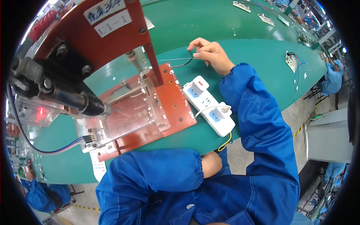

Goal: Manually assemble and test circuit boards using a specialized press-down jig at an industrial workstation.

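Head view: right hand pinching thin, stiff black wire.

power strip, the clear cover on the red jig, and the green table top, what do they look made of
Power strip: likely moulded plastic, white and smooth, with a soft sheen and rounded edges.
Clear cover: probably acrylic or similar clear plastic; the red plate shows through it and its edges glint.
Table top: a green mat-like surface, perhaps rubber or vinyl; even colour, dull sheen.
The right hand pinches a thin wire.
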Motion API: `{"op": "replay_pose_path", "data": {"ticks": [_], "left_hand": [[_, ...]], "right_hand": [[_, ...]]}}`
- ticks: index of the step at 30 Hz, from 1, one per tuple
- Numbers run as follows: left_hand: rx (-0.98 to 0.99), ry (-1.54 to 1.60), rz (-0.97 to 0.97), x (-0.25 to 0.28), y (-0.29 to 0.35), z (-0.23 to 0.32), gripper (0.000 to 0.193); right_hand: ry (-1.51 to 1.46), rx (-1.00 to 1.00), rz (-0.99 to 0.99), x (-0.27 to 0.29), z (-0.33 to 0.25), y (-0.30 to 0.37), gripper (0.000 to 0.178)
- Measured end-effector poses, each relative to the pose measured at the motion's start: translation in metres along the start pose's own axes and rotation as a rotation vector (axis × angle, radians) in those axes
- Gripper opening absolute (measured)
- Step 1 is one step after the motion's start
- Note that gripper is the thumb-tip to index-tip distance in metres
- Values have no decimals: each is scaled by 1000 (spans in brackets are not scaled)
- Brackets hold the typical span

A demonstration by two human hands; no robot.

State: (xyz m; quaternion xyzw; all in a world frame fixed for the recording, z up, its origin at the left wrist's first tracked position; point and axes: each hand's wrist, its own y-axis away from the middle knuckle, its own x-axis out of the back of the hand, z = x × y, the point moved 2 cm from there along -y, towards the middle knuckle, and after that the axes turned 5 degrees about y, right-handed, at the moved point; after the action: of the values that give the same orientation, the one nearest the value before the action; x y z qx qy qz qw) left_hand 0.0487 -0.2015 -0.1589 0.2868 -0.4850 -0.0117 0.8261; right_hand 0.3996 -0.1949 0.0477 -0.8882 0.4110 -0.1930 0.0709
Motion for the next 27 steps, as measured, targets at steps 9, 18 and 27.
{"op": "replay_pose_path", "data": {"ticks": [9, 18, 27], "left_hand": [[-12, -65, -49, -163, -88, -39, 18], [10, -178, 357, 83, 56, -3, 17], [9, -214, 473, 69, 52, -4, 16]], "right_hand": [[-491, -77, -315, -25, -8, -17, 42], [-713, -253, -264, -9, 9, 5, 36], [-691, -356, -260, -11, 10, 7, 25]]}}
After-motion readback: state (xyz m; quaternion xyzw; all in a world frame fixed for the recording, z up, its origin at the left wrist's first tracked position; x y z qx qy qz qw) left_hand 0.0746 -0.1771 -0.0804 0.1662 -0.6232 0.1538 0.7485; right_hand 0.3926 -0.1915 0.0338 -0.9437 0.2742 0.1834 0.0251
